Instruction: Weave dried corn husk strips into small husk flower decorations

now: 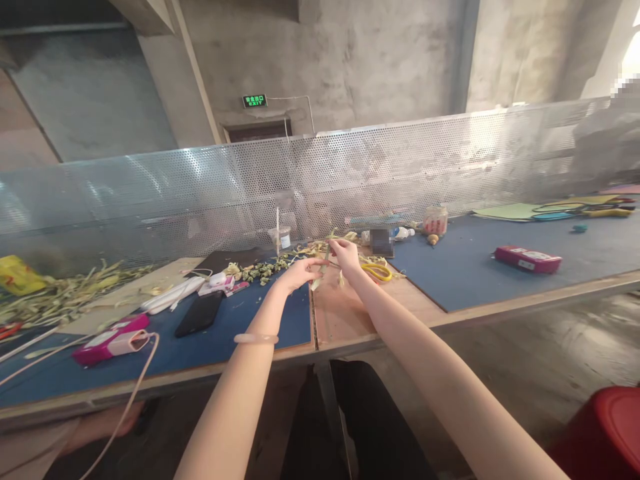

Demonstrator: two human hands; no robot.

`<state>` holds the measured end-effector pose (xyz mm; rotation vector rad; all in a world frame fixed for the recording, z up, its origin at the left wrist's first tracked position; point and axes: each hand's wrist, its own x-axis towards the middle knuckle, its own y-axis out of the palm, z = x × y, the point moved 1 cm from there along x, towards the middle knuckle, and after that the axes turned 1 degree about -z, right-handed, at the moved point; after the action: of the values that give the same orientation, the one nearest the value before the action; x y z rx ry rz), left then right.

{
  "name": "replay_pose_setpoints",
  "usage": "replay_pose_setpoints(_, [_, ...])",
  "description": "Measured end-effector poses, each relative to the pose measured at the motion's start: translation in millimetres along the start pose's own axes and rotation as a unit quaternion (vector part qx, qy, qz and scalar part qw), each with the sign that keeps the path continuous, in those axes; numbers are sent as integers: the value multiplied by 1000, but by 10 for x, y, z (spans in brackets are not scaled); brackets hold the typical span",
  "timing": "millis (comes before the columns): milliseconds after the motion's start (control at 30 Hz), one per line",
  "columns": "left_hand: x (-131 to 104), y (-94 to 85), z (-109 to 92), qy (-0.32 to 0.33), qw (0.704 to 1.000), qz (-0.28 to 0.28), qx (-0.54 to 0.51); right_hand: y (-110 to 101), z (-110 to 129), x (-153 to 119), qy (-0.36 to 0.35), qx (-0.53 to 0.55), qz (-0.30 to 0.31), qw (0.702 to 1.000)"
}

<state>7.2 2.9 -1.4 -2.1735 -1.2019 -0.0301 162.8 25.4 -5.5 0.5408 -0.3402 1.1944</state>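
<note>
My right hand [345, 253] pinches the upper end of a narrow pale green leaf strip [327, 255] between thumb and fingertips. Just left of it, my left hand [299, 273] has its fingers closed around the same strip lower down, with a pale bangle on that wrist. The lower end of the strip hangs over a bare wooden board. Beside my right wrist lie yellow-handled scissors [377, 271], their blades partly hidden. Behind both hands, dried leaf pieces [320, 248] are strewn, and small greenish knotted bundles [263, 271] lie to the left.
Left on the blue tabletop are a black phone [200, 313], a magenta box [113, 339] with a cable and a leaf heap [95, 287]. A plastic cup [284, 239], a water bottle [403, 233] and a jar [435, 220] stand near the perforated metal screen [400, 160]. Another magenta box [527, 259] lies right.
</note>
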Motion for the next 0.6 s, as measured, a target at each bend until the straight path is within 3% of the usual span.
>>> replay_pose_setpoints(233, [-28, 23, -55, -8, 999, 40, -8, -39, -28, 45, 17, 15, -46, 999])
replay_pose_setpoints(600, [-46, 27, -66, -25, 998, 58, -23, -84, -82, 104, 56, 14, -78, 995])
